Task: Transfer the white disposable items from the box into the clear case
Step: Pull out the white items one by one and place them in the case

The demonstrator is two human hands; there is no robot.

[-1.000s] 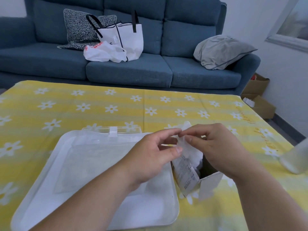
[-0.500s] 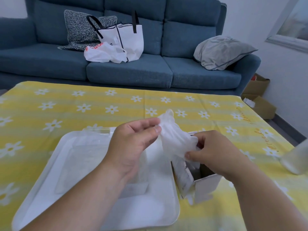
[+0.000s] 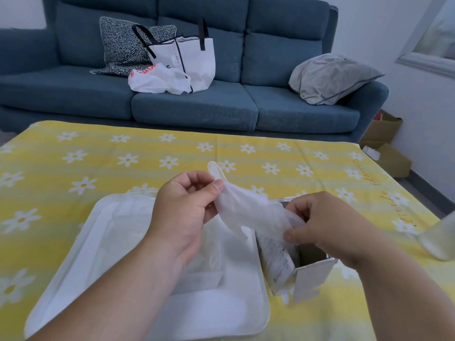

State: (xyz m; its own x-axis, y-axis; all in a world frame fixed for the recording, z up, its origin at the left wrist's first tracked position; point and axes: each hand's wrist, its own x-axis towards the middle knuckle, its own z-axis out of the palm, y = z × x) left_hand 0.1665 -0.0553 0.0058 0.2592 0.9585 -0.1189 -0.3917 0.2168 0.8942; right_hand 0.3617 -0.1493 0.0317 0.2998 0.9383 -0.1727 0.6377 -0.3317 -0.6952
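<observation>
Left hand point(image 3: 182, 207) pinches the white glove point(image 3: 251, 210) at its ten o'clock end; right hand point(image 3: 320, 222) pinches the four o'clock end; box point(image 3: 312, 274) below, clear case point(image 3: 123, 217) at eight o'clock.

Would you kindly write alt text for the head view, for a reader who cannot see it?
The left hand and right hand pinch opposite ends of a white glove, holding it above a white tray and an open box on a yellow daisy tablecloth; a blue sofa stands behind.
</observation>
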